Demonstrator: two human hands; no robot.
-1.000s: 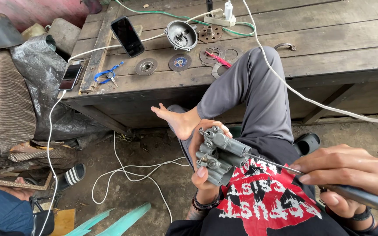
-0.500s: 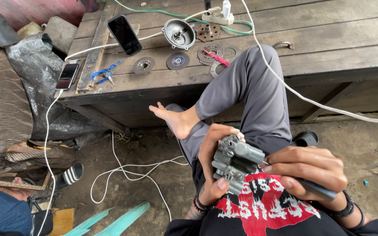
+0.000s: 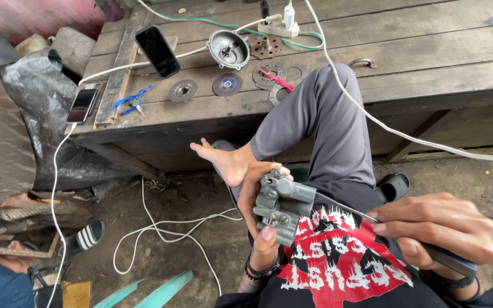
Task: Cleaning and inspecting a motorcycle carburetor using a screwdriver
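My left hand [image 3: 258, 194] grips a grey metal engine part, a carburetor-like casting [image 3: 281, 206], held in front of my chest. My right hand [image 3: 437, 228] is closed around the dark handle of a screwdriver [image 3: 449, 259], whose thin shaft [image 3: 343, 210] reaches left to the casting's right side. My bent knee in grey trousers [image 3: 320, 114] rises behind them, my bare foot [image 3: 223, 162] resting beside the left hand.
A wooden workbench [image 3: 417, 51] carries a black phone [image 3: 157, 50], round metal housing [image 3: 227, 48], several discs [image 3: 183, 90], blue-looped keys [image 3: 131, 101], a power strip [image 3: 278, 25]. White cable [image 3: 161, 228] trails on the dirt floor. A sandal [image 3: 87, 235] lies at left.
Both hands have come closer together and nearer the camera; the screwdriver tip now meets the casting's side. The view has tilted slightly downward.
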